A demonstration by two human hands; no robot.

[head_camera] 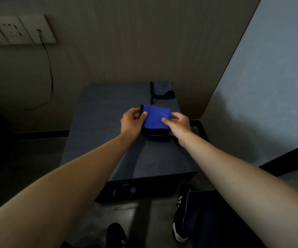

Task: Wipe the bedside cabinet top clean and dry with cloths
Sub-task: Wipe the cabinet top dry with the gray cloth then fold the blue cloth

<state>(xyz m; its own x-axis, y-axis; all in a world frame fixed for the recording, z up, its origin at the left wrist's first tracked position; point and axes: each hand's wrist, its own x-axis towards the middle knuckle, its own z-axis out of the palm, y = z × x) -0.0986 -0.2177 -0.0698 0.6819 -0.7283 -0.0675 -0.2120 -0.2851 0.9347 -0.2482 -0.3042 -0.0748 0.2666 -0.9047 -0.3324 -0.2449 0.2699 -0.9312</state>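
In front of me stands the dark bedside cabinet (pixel 98 133), its top against the wall. Near the middle of it I hold a folded blue cloth (pixel 155 119) with black edging: my left hand (pixel 131 122) pinches its left edge, my right hand (pixel 179 125) its right. A grey cloth (pixel 162 90) lies at the back right corner.

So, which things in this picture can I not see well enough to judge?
- Head view, blue cloth: both hands cover its sides, so the grip of the left hand and right hand is partly hidden.
- Grey cloth at the cabinet top rear: dim, shape unclear.
- Wetness or dirt on the top: too dark.
- Cable: lower end lost in shadow.
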